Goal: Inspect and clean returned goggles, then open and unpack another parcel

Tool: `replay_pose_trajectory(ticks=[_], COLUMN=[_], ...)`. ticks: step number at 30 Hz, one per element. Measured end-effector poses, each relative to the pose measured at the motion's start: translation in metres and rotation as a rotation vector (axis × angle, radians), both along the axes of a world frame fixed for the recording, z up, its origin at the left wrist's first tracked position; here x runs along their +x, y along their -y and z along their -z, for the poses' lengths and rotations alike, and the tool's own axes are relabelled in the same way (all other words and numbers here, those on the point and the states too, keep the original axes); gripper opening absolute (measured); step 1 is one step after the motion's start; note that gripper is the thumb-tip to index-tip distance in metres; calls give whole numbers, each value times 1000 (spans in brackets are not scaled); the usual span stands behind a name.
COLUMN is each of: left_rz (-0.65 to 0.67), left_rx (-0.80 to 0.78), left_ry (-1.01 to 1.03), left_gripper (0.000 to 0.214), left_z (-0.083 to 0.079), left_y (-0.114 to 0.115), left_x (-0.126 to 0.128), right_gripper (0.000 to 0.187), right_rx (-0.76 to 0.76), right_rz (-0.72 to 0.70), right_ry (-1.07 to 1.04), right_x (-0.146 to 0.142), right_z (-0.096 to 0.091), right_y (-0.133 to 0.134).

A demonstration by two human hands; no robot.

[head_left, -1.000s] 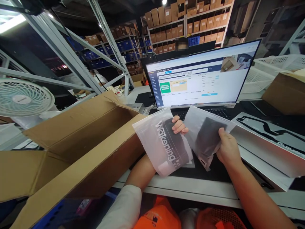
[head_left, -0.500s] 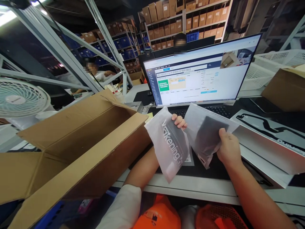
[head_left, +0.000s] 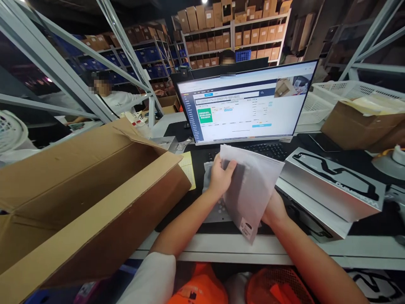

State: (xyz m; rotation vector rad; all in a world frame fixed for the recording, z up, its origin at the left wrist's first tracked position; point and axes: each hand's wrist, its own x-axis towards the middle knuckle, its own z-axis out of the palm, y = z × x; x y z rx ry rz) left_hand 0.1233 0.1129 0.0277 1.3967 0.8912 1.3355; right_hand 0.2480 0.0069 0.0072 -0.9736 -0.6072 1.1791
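Note:
A frosted plastic zip bag with a dark flat item inside is raised over the desk, and a small printed label shows at its lower corner. My left hand grips its left edge, thumb on the near face. At the lower right side, my right hand holds the same bag, its fingers hidden behind the plastic. Under my left forearm, another frosted bag lies on the black desk mat, partly covered.
A large open cardboard box stands at the left. Silver-white printed boxes lie stacked at the right. Behind are a monitor, a keyboard and white baskets. Yellow paper sits beside the cardboard box. Two people are beyond the desk.
The bag from my left hand now lies on the mat. My left hand has taken hold of the bag in my right hand, which has turned to show its labelled side. The view has shifted right.

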Motion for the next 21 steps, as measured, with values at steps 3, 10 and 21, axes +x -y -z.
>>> replay_pose_trajectory(ticks=[3,10,21], left_rz=[99,-1,299], left_rx=[-93,-23,13], left_ry=[-17,-41,-147], left_gripper=[38,31,29], left_z=[0,2,-13], left_y=[-11,-18,-15], left_x=[-5,-15,-20], right_gripper=[47,61,52], right_rx=[-48,17,-38], right_rz=[-95,-91,85], right_ry=[-159,-81,-58], right_x=[13,18,23], right_z=[-11,-8,-11], right_y=[-6,-7,-7])
